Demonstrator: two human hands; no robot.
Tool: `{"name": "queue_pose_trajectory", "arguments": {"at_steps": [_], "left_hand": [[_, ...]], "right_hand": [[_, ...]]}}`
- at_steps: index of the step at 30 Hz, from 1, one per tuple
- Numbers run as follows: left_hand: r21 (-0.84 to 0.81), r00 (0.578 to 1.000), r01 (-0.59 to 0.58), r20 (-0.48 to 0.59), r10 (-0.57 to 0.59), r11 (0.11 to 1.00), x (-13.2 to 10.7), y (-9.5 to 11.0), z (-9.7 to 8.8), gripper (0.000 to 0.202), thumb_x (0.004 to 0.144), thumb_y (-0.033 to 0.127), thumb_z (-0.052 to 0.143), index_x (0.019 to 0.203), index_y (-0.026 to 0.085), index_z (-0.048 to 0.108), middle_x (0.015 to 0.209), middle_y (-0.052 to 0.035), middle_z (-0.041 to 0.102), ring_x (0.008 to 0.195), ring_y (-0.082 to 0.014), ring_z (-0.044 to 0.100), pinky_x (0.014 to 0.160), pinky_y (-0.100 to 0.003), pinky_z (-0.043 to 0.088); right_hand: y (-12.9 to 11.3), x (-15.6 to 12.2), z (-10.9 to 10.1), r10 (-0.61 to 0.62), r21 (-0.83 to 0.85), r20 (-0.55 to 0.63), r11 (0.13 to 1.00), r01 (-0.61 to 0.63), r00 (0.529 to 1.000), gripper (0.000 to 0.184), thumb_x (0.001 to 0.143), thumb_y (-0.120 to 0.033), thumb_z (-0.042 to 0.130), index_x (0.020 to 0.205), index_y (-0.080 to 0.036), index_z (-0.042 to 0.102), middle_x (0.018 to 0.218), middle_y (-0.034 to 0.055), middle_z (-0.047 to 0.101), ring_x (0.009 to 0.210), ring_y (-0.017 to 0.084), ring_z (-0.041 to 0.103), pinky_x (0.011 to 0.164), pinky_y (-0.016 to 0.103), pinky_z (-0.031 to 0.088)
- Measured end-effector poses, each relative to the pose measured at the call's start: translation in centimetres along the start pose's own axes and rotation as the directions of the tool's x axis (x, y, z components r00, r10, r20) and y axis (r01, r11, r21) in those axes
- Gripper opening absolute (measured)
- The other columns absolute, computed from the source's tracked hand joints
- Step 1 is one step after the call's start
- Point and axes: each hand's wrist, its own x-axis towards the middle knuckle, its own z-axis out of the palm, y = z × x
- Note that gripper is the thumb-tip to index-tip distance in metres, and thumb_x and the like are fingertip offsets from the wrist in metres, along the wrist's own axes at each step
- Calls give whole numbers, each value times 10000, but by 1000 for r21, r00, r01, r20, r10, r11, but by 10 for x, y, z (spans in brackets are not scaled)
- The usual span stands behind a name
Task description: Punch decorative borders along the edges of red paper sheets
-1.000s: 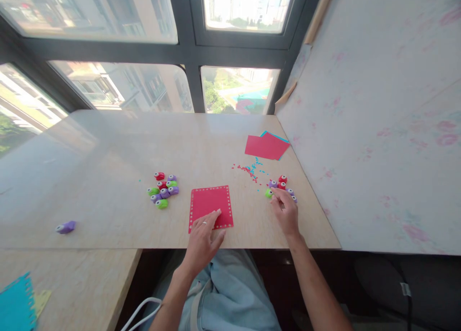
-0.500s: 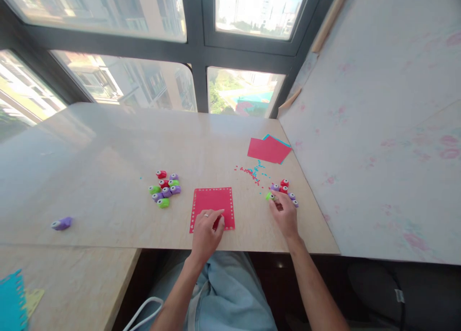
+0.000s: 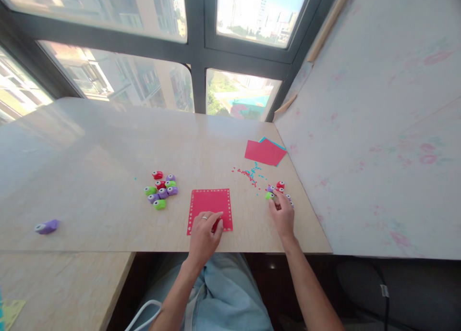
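My left hand [image 3: 204, 229] rests on a square red paper [image 3: 211, 201] that has a row of small punched holes along its edges. Its fingers are curled, thumb close to forefinger; what is between them, if anything, is too small to make out. To the right, my right hand [image 3: 283, 215] has its thumb and forefinger around a small green craft punch [image 3: 269, 196]. That punch is beside a group of red and purple craft punches [image 3: 280, 184], partly hidden by the hand.
Left of the paper stand several craft punches [image 3: 163, 192] in a cluster. A lone purple punch [image 3: 46, 226] lies farther left. Behind my right hand are scattered red and blue punched bits [image 3: 250, 174] and stacked red and blue paper [image 3: 264, 152]. A patterned wall [image 3: 378, 129] bounds the right.
My view has shifted slightly. The right hand and green punch have moved a little toward the group of punches on the right. The left hand stays on the red paper.
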Motion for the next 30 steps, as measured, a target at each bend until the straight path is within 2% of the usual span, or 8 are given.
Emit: {"name": "queue_pose_trajectory", "arguments": {"at_steps": [4, 10, 13, 16, 20, 24, 27, 30], "left_hand": [[-6, 1000, -4, 5, 4, 1000, -1, -1, 1, 201, 918, 208, 537, 1059, 202, 681, 937, -62, 703, 916, -249, 607, 829, -402, 477], [-17, 1000, -8, -8, 8, 1000, -1, -2, 2, 194, 904, 188, 553, 1048, 190, 684, 923, -61, 703, 906, -246, 605, 836, -398, 477], [-16, 1000, -11, -16, 11, 1000, -1, -2, 2, 191, 902, 191, 555, 1039, 198, 688, 918, -58, 703, 901, -245, 606, 830, -394, 477], [-16, 1000, -10, -12, 9, 1000, -1, -3, 2, 190, 906, 192, 553, 1044, 193, 685, 919, -59, 700, 903, -245, 601, 834, -398, 474], [-16, 1000, -12, -8, 12, 1000, -2, -3, 3, 190, 909, 192, 553, 1047, 188, 683, 919, -59, 696, 905, -243, 594, 834, -399, 470], [-16, 1000, -13, -5, 13, 1000, -2, -3, 3, 191, 915, 193, 547, 1048, 187, 683, 921, -63, 693, 905, -241, 590, 832, -399, 468], [-7, 1000, -14, -2, 14, 1000, -1, -3, 3, 194, 915, 192, 544, 1049, 190, 684, 930, -64, 695, 911, -242, 590, 835, -401, 468], [2, 1000, -13, 2, 13, 1000, -2, -2, 3, 191, 912, 191, 549, 1046, 191, 686, 938, -62, 698, 917, -244, 591, 836, -401, 470]], "right_hand": [[1, 0, 0, 42, 9, 0, 999, -42, 999, 362, 870, -294, 533, 1178, -152, 659, 1163, 168, 700, 949, 257, 668, 886, 453, 525], [-4, -1, -3, 190, 96, -46, 978, -185, 981, 471, 859, -317, 527, 1290, -134, 581, 1177, 175, 672, 682, 184, 653, 689, 359, 554], [-4, -2, -4, 301, 105, -101, 951, -291, 948, 568, 860, -339, 518, 1385, -123, 499, 1202, 190, 660, 685, 200, 677, 656, 348, 552], [-3, -2, -3, 357, 83, -113, 933, -349, 927, 623, 856, -344, 508, 1427, -100, 462, 1213, 211, 660, 738, 236, 711, 664, 350, 555], [-3, 0, -1, 349, 83, -99, 936, -342, 932, 646, 846, -323, 494, 1454, -112, 436, 1316, 213, 617, 920, 268, 717, 755, 371, 566], [0, 2, 2, 318, 69, -62, 947, -313, 946, 689, 833, -313, 508, 1483, -123, 388, 1409, 213, 549, 1105, 286, 657, 845, 404, 553], [3, 3, 6, 271, 25, -47, 962, -270, 961, 695, 822, -301, 518, 1482, -124, 384, 1404, 214, 550, 1136, 292, 629, 896, 446, 531], [4, 4, 6, 227, -2, -64, 974, -227, 972, 639, 827, -272, 503, 1445, -124, 428, 1300, 205, 606, 1086, 280, 625, 869, 446, 535]]}}
